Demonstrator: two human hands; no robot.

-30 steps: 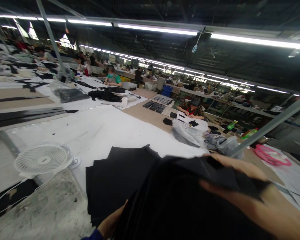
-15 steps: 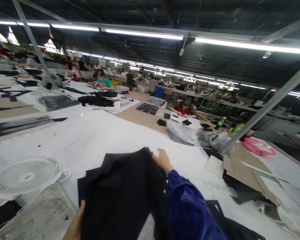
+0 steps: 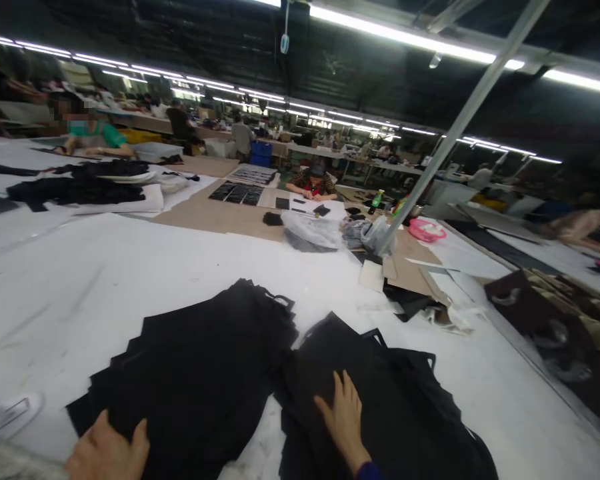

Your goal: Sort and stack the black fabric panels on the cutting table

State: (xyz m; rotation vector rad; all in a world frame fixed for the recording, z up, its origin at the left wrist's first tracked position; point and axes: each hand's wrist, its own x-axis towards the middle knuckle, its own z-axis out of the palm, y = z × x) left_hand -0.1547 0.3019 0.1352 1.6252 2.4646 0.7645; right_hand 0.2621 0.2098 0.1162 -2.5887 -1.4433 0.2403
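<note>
Two fanned piles of black fabric pieces lie side by side on the white table (image 3: pixel 180 257). Over the near left corner of the left black fabric pile (image 3: pixel 190 360) is my left hand (image 3: pixel 107 450), thumb and fingers apart. My right hand (image 3: pixel 344 417) lies on top of the right black fabric pile (image 3: pixel 395 387), thumb spread away from the fingers. Neither hand is closed around a piece. The piles meet near their middle, and a pale patch shows between their near edges. Strap-like loops stick out along the far edges of both piles.
A plastic bag (image 3: pixel 313 230) lies beyond the piles, near a slanted metal post (image 3: pixel 450 147). Cardboard sheets (image 3: pixel 410 267) and a pink basket (image 3: pixel 427 231) are to the right. Co-workers sit across the table. Part of a white fan (image 3: pixel 10 413) shows at the near left.
My right hand has moved from the left pile's far edge onto the right pile. My left hand has shifted over its pile's corner. The view has turned right, revealing more of the right pile.
</note>
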